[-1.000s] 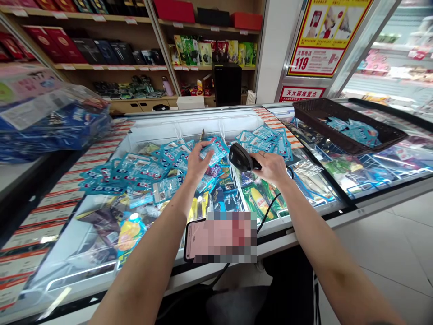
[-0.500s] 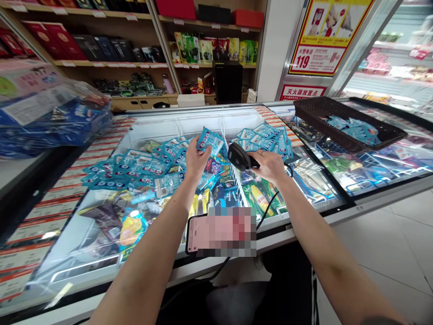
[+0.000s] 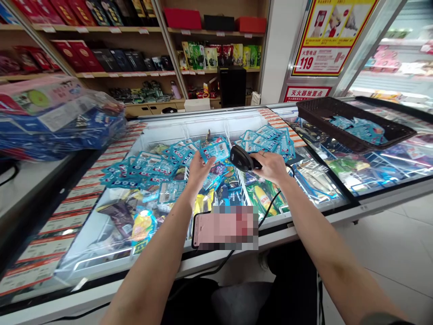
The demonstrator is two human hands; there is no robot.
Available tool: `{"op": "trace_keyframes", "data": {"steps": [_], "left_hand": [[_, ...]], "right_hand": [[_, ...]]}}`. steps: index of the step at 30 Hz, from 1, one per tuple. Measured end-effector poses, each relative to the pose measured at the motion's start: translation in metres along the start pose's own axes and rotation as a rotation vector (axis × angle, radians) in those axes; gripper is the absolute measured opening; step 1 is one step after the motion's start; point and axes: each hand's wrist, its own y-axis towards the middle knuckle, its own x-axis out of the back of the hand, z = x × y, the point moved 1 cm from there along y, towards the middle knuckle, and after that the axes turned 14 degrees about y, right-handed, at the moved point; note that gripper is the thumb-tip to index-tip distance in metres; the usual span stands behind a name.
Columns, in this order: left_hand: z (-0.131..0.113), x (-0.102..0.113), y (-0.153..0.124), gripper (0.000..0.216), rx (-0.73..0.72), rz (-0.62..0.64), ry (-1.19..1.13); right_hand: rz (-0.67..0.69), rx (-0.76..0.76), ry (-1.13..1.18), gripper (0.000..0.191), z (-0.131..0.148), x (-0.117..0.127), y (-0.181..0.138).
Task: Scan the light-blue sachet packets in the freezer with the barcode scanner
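Observation:
My left hand (image 3: pixel 199 170) pinches a small blue packet (image 3: pixel 214 149) and holds it up over the glass lid of a chest freezer (image 3: pixel 101 225). My right hand (image 3: pixel 271 166) is wrapped round the handle of a black barcode scanner (image 3: pixel 241 158), whose head points left at that packet from a few centimetres away. The scanner's black cable (image 3: pixel 269 210) runs down over the freezer's front edge. Several more blue packets lie spread on the lid, one heap (image 3: pixel 149 164) left of my left hand and another (image 3: pixel 267 136) behind my right hand.
A phone (image 3: pixel 225 227) lies flat near the freezer's front edge between my arms. A dark basket (image 3: pixel 352 124) holding blue packets sits on the lid at the right. Wrapped blue boxes (image 3: pixel 57 122) are stacked at the left. Shelves of goods line the back wall.
My left hand lifted a blue packet off the heap and now holds it slightly lower, in front of the scanner. The camera view shifted a little to the left.

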Motion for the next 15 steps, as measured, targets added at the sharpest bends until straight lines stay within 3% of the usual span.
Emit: {"op": "trace_keyframes", "data": {"steps": [3,15], "left_hand": [[0.003,-0.002,-0.002,0.039,-0.046,-0.027,0.141],[0.009,0.001,0.003,0.032,-0.062,-0.059,0.283]], "right_hand": [[0.028,0.010,0.007,0.033,0.002,-0.001,0.000],[0.058,0.063,-0.019,0.032,0.008,-0.009,0.000]]}}
